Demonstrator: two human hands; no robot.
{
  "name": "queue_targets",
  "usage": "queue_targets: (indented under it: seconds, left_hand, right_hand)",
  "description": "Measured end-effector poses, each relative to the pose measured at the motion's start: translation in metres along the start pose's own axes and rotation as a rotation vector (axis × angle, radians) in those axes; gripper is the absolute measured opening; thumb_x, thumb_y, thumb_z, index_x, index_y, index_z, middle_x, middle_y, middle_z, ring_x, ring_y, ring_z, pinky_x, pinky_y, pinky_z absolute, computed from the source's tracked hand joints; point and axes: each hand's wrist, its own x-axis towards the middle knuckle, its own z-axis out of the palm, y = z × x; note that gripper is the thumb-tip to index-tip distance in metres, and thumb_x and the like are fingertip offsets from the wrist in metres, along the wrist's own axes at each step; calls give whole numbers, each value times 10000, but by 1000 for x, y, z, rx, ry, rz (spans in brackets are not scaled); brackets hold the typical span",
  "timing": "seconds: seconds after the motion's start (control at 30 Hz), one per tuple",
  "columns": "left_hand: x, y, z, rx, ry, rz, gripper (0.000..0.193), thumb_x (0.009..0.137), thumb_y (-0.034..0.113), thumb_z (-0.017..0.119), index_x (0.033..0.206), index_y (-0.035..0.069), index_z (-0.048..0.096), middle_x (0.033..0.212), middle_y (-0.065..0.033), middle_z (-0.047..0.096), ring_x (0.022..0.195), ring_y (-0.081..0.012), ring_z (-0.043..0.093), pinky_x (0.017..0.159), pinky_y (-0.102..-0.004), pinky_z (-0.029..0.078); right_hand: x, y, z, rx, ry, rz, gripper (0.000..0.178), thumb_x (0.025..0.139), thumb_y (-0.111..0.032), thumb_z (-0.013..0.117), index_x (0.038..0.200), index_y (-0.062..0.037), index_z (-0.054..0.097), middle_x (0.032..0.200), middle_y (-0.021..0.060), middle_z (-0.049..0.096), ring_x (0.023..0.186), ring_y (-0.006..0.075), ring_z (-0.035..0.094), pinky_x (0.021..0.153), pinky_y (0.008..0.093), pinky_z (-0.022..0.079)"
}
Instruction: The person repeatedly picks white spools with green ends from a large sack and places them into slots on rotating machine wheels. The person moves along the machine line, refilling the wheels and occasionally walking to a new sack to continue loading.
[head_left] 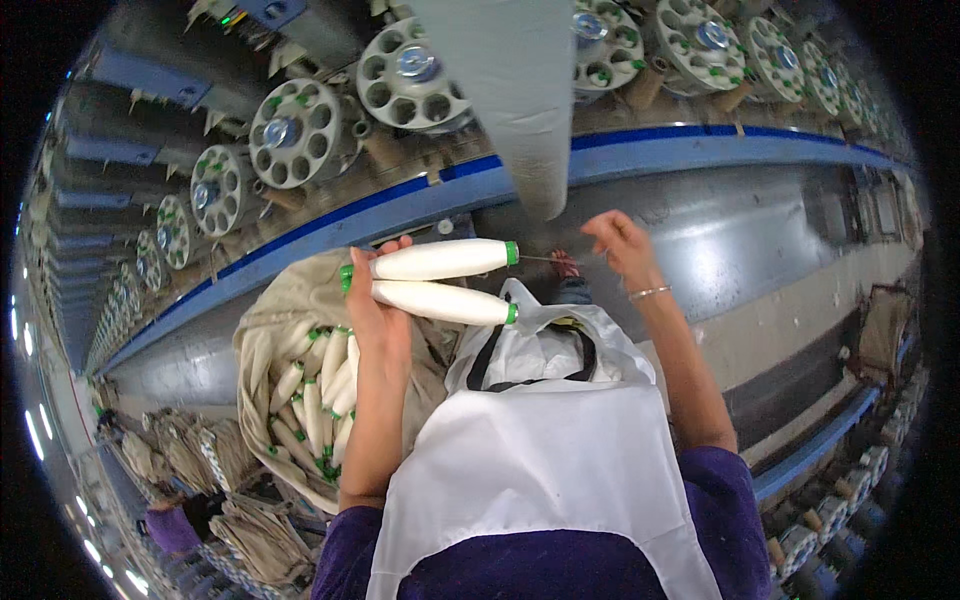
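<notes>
My left hand is closed round two white yarn bobbins with green ends, side by side and nearly level. The upper bobbin lies just above the lower bobbin. From the upper one's green tip a thin line, seemingly yarn, runs toward my right hand. That hand is raised to the right of the bobbins, its fingers curled and drawn together. Whatever they pinch is too small to make out. Below my left hand hangs a beige cloth sack, holding several more bobbins with green ends.
A machine with a blue rail curves across ahead, carrying round white holders with holes. A grey column comes down close in front. White apron cloth covers my front. Brown cloth bundles lie at lower left.
</notes>
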Motion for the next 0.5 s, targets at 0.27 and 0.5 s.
queue_targets:
  seconds: [0.27,0.5]
  left_hand:
    - [-2,43,-14,-112,-69,146,222,962,261,516,904,47,501,908,-138,621,1009,-314,598,962,-462,465]
    - [-12,59,-4,-73,-98,430,245,938,283,566,960,50,496,920,-137,620,997,-300,605,959,-451,456]
  right_hand:
    - [1,22,133,-416,-781,189,331,961,-344,512,1065,-31,549,815,41,642,571,90,590,411,219,362]
    - [12,18,150,-712,-341,-50,511,962,-504,426,777,-45,551,527,25,462,486,124,475,471,303,408]
